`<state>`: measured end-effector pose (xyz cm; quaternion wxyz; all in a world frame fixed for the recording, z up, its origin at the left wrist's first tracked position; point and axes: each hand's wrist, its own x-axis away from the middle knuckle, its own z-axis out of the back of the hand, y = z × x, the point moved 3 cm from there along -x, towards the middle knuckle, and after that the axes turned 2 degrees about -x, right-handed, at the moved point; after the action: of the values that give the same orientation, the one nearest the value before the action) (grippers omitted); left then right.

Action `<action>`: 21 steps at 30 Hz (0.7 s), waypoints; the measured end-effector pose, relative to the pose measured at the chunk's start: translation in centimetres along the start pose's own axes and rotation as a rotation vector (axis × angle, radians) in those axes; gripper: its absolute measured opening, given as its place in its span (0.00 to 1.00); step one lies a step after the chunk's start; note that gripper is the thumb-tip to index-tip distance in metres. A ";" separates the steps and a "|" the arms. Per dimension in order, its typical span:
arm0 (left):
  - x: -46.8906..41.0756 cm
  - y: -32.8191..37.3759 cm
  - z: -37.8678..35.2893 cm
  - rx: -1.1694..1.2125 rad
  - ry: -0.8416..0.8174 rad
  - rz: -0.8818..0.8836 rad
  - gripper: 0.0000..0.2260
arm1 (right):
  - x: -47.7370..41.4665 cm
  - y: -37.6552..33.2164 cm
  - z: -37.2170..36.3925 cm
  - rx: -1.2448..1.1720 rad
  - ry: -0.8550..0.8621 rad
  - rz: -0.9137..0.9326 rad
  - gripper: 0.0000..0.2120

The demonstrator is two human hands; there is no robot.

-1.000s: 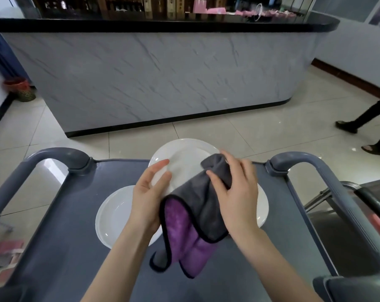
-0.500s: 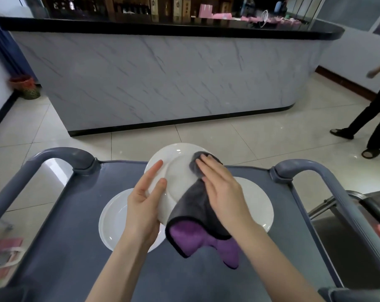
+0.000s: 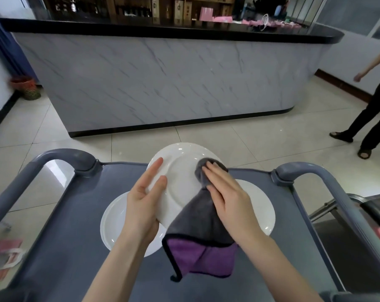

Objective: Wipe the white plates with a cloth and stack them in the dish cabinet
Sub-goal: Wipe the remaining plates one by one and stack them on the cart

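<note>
Obs.: wiping step in hand. The left hand [image 3: 141, 205] grips the held plate [image 3: 180, 177] at its lower-left rim, thumb and forefinger lying on the face, the other fingers hidden behind it. The plate is tilted up above the grey cart [image 3: 75, 214] and does not rest on the deck. The right hand [image 3: 226, 199] is flat, fingers straight, pressing the cloth [image 3: 197, 225] against the right side of the plate's face. The cloth's free end hangs down with its purple side showing.

Two more white plates lie on the deck: the left plate [image 3: 112, 223] partly under the left wrist, the right plate [image 3: 258, 205] under the right hand. I cannot tell whether either has been wiped. The dish cabinet is not in view.

Handling (judgement): the plate is stiff, glazed, probably slick and breakable if dropped. A one-hand rim hold looks adequate for wiping. For carrying, take opposite rims with thumbs on top. The cloth is soft and light, and adds grip on the glaze.

Clearances: the left handle [image 3: 65, 158] and right handle [image 3: 304, 171] rise on either side of the work. The plate's far edge appears to reach past the cart's front lip (a slip there means tiled floor). The floor is open ahead as far as the marbled counter [image 3: 163, 83]. A second person [image 3: 372, 110] stands to the right, well apart.
</note>
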<state>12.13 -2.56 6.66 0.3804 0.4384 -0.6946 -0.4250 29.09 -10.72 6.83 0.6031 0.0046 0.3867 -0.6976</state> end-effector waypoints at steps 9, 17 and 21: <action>0.7 -0.3 -0.6 -0.036 -0.097 0.025 0.18 | -0.3 -2.7 -1.5 -0.011 -0.048 0.117 0.19; 0.5 0.4 -0.2 -0.018 -0.034 0.017 0.18 | 4.8 -1.4 -0.3 -0.057 0.010 0.107 0.18; 0.5 0.5 -0.5 -0.049 -0.078 0.004 0.20 | 4.4 -2.5 -1.4 -0.033 0.018 0.200 0.19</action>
<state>12.33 -3.02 7.36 0.3643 0.4107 -0.6993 -0.4578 25.14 -13.73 5.13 0.6662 0.0395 0.4010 -0.6276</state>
